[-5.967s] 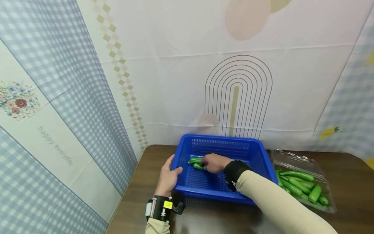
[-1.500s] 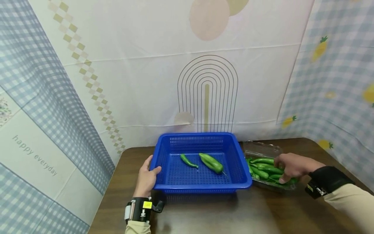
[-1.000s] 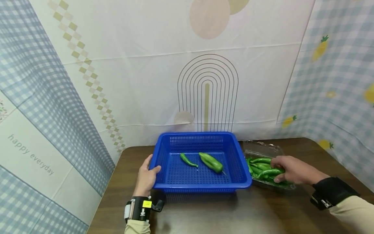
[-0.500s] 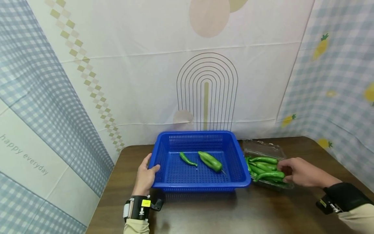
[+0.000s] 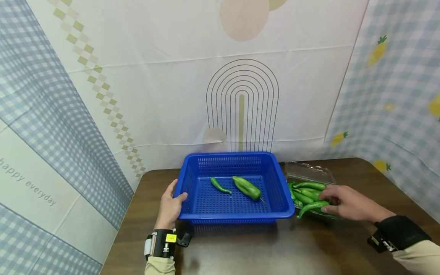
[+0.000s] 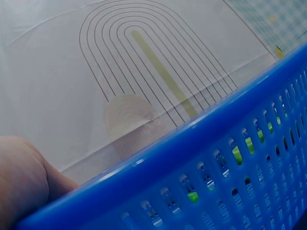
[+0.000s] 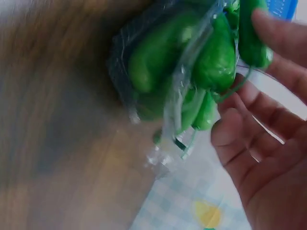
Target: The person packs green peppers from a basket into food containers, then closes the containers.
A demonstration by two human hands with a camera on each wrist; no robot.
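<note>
My left hand (image 5: pixel 169 206) grips the left rim of the blue plastic basket (image 5: pixel 237 217), thumb over the inner side. In the left wrist view only part of this hand (image 6: pixel 29 179) shows beside the rim. Inside the basket lie a thin green chili pepper (image 5: pixel 220 186) and a broader green pepper (image 5: pixel 246 187). At the right, my right hand (image 5: pixel 354 204) reaches over a clear plastic box (image 5: pixel 309 172) with several green peppers in it. Between its thumb and fingers it holds the end of a curved green chili pepper (image 5: pixel 313 207), whose tip juts past the box's front edge.
Basket and box stand side by side on a dark wooden table (image 5: pixel 247 252). A white printed cloth (image 5: pixel 165 103) hangs close behind them, with checked cloth (image 5: pixel 398 114) at the right. The box's clear lid is folded back toward the wall.
The right hand has gone from the basket to the box, and the curved pepper's tip has shifted toward the front. The left hand stays on the rim. The head view has turned right.
</note>
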